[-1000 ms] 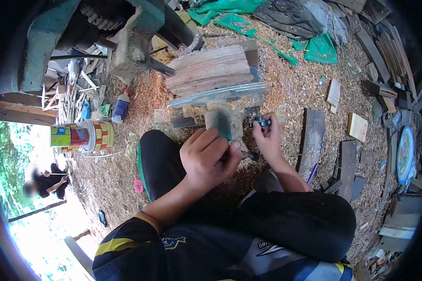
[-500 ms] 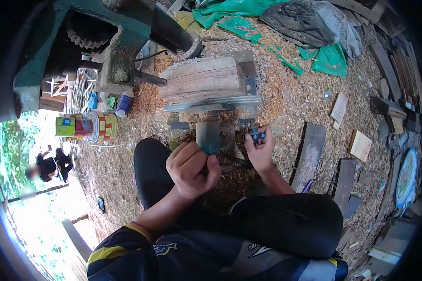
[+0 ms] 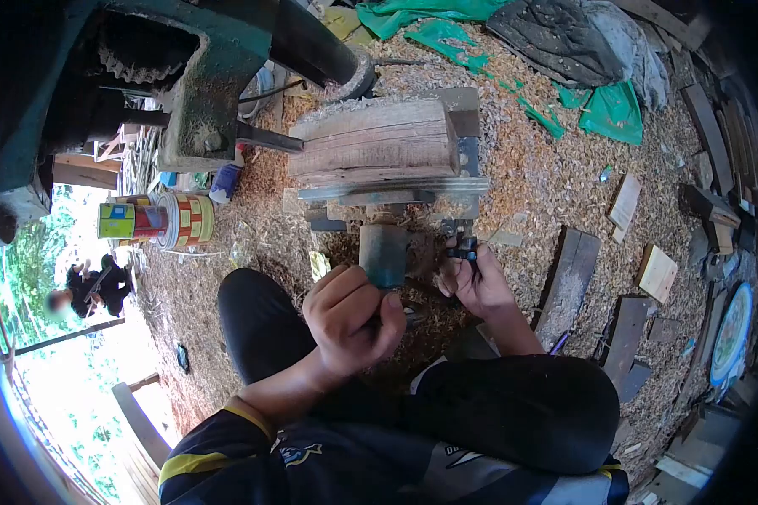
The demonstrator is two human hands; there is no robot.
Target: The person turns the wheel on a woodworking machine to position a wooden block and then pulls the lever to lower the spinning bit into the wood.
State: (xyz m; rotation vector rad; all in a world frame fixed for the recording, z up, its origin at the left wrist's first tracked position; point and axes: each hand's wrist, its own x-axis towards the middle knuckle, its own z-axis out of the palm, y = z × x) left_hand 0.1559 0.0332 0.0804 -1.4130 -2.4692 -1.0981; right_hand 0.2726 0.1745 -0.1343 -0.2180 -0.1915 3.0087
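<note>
My left hand (image 3: 351, 320) is curled into a fist just below a dusty grey-green cylinder (image 3: 383, 255). Whatever lies inside this fist is hidden. To its right, my right hand (image 3: 482, 284) has its fingers around a small dark knob (image 3: 462, 247) on the side of the machine fixture. Beyond both hands, a thick wooden block (image 3: 375, 141) rests behind a flat metal plate (image 3: 396, 188). A metal bar (image 3: 269, 137) from the green machine (image 3: 202, 109) at the upper left reaches the block's left end.
Wood shavings cover the ground. Boards (image 3: 567, 278) and offcuts (image 3: 657, 273) lie on the right, with green plastic (image 3: 612, 114) at the top. A paint bucket (image 3: 192, 220) stands left of my knee. Another person (image 3: 101, 286) is at the far left.
My right hand has shifted its fingers on the knob, which shows at a different angle. My left fist stays by the cylinder. The whole view has moved slightly.
</note>
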